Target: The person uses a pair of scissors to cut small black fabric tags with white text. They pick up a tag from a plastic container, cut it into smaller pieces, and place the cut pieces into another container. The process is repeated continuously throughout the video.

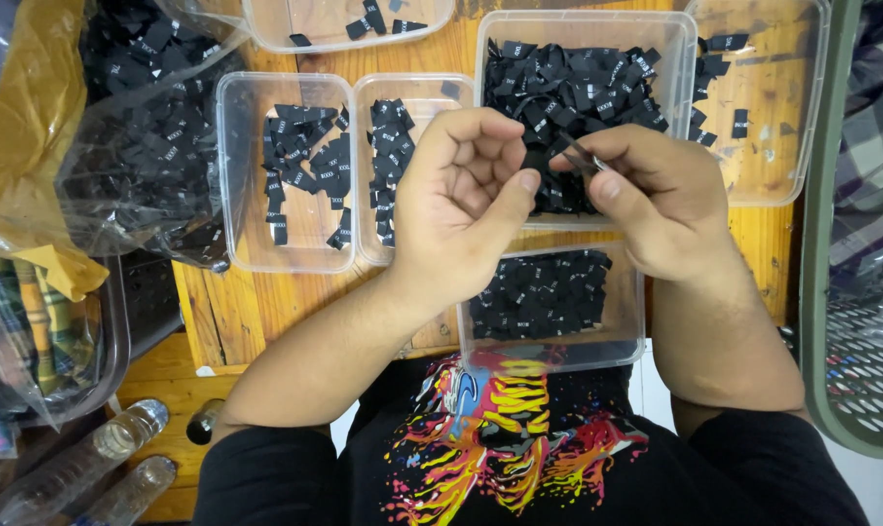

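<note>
Clearly both hands, left (466,195) and right (656,200), pinch closed on a black label (549,161), light, limp cloth best nipped by its edge over the tub (490,58).

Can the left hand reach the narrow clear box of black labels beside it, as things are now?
Probably yes. The narrow clear box lies open-topped just beside the left hand, nothing between them, though its fingers already pinch a black label.

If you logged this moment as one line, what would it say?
left hand: pinching small black label | right hand: holding thin metal tool at label | below: clear tub of black labels
</note>
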